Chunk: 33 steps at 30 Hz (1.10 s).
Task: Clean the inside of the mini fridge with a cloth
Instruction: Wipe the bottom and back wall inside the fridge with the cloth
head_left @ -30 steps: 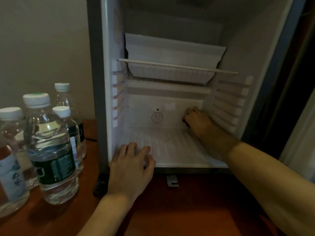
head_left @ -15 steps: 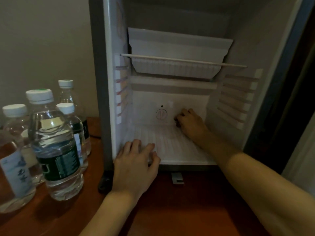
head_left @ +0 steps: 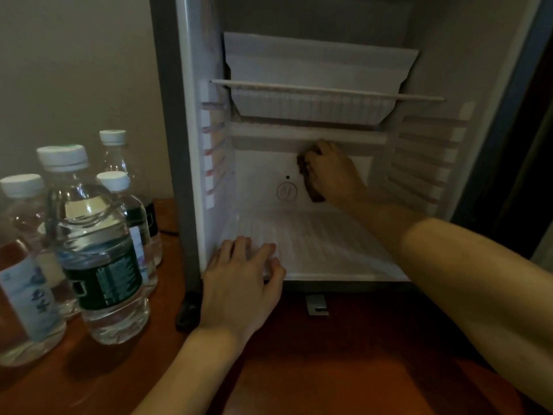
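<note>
Cloth [head_left: 311, 181], dark, bunched under the curled fingers of the right hand [head_left: 332, 175] and pressed to the back wall of the mini fridge [head_left: 434, 55], just right of the round dial [head_left: 286, 191], evidently for wiping that wall. Left hand [head_left: 239, 283], fingers spread flat and released, rests on the front left corner of the fridge floor, probably as a brace; water bottles [head_left: 98, 250] grouped on the wooden counter [head_left: 329, 369] at the fridge's left edge, seemingly set out to free the interior
</note>
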Each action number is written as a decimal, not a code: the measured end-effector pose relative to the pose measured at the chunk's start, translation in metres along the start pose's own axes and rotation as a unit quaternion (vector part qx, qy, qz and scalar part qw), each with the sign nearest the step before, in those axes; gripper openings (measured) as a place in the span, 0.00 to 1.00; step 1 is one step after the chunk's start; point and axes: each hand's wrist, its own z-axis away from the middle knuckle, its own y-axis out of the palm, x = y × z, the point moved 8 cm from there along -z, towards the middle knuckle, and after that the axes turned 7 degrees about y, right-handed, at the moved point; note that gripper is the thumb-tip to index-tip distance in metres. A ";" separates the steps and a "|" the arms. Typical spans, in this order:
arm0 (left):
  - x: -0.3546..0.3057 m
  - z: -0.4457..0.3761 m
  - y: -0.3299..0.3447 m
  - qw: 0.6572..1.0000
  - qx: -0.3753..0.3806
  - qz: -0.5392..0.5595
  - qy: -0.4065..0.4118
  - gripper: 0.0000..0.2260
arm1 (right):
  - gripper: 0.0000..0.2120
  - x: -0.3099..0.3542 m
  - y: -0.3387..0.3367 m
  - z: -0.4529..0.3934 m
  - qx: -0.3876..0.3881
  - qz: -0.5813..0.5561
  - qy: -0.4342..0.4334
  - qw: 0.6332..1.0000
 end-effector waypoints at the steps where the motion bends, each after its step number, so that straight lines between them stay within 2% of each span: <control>1: 0.000 0.000 0.000 1.000 0.002 0.001 0.001 0.19 | 0.10 0.002 0.001 0.002 -0.005 -0.004 -0.007 1.000; 3: 0.000 -0.001 -0.001 1.000 0.004 -0.003 0.000 0.19 | 0.10 0.007 0.014 0.014 0.023 -0.010 -0.022 0.999; 5: 0.000 -0.002 -0.002 1.000 0.003 0.000 -0.002 0.19 | 0.06 0.014 0.033 0.035 0.078 -0.003 -0.035 0.996; 7: 0.001 -0.002 -0.003 1.000 0.002 0.009 -0.004 0.19 | 0.08 0.020 0.051 0.052 0.127 -0.002 -0.041 0.991; 12: 0.001 -0.005 0.000 1.000 0.024 0.015 -0.007 0.21 | 0.06 0.020 0.046 0.042 0.162 0.003 -0.014 0.987; 14: 0.002 -0.004 -0.001 0.999 0.029 0.018 -0.010 0.22 | 0.06 0.020 0.036 0.036 0.138 0.003 -0.007 0.990; 20: 0.001 -0.005 0.001 0.999 0.048 0.015 -0.016 0.25 | 0.05 0.021 -0.007 -0.008 -0.012 -0.053 0.012 0.998; 26: 0.003 -0.005 0.000 0.999 0.037 0.012 -0.010 0.22 | 0.08 0.020 0.027 0.023 0.029 -0.061 0.024 0.997; 33: 0.003 -0.004 -0.001 0.999 0.034 0.015 -0.014 0.22 | 0.03 0.010 0.048 0.046 0.108 -0.007 -0.002 0.994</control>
